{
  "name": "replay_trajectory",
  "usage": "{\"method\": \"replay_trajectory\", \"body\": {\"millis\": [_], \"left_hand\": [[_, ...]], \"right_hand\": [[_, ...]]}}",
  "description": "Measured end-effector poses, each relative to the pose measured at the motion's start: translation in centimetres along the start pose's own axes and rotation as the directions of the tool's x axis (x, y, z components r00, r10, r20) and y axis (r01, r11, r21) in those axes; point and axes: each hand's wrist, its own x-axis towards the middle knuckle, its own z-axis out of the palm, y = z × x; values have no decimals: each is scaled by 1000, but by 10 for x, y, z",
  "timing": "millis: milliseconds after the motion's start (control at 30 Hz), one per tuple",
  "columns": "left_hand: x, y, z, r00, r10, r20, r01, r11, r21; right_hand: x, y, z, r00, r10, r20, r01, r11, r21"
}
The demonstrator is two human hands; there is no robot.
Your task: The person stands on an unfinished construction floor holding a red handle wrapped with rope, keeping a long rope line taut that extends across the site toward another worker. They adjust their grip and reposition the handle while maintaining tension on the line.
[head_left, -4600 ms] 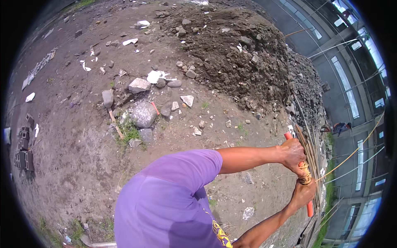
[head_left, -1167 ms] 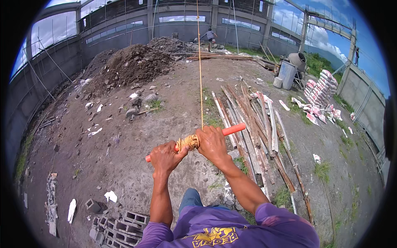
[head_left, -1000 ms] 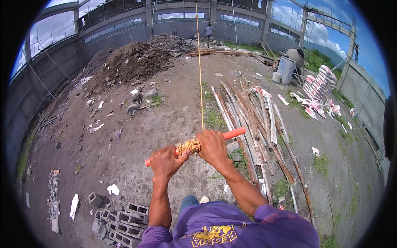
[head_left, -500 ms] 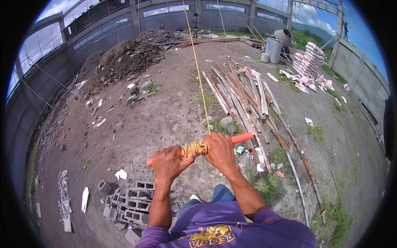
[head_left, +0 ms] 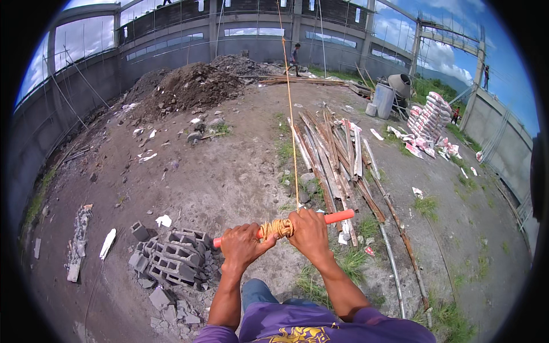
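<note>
Head view: how do the fingers of the left hand [head_left: 242, 244] stand?
Curled and closed over a red stick [head_left: 341, 216], lying side by side with the knuckles up. Their tips turn under the stick and cannot be seen. The thumb reaches inward along the near edge of a yellow rope [head_left: 278, 228].

And the right hand [head_left: 309, 230]?
Likewise wrapped round the stick, fingers folded, back of the hand uppermost. The fingertips are hidden below; I cannot tell how the thumb is placed.

State where the stick lies relative to the fingers.
Inside both grips, crosswise in front of the body. A short end protrudes beyond the left hand and a longer end beyond the right. It slants slightly, with the right end farther from the body.

And the rope?
Wound in several turns on the stick, between the two hands. One length leaves just beside the right hand's knuckles and runs straight toward the far wall [head_left: 251, 43].

Record the surroundings.
Hollow blocks [head_left: 171, 260] are heaped on the ground near the left forearm. Wooden planks [head_left: 334, 154] lie beyond the right hand, a pile of sacks [head_left: 430, 117] stands farther off, and another person [head_left: 295, 58] is upright near the wall.
</note>
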Motion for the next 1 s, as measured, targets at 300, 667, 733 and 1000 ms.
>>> {"method": "replay_trajectory", "body": {"millis": [300, 667, 733, 1000], "left_hand": [[-102, 68, -97, 999, -38, -3, 38, 999, 0], [-214, 105, -228, 999, -22, -36, 24, 999, 38], [-236, 115, -245, 999, -13, -38, 15, 999, 35], [-303, 177, -295, 998, -59, 23, 58, 998, 28]], "right_hand": [[-95, -60, -98, 999, -30, 24, 31, 999, -38], [-195, -167, -187, 1000, -22, -1, 22, 999, -37], [-216, -181, -204, 1000, -23, 6, 23, 999, -48], [-287, -205, -278, 999, -26, 35, 26, 1000, -8]]}}
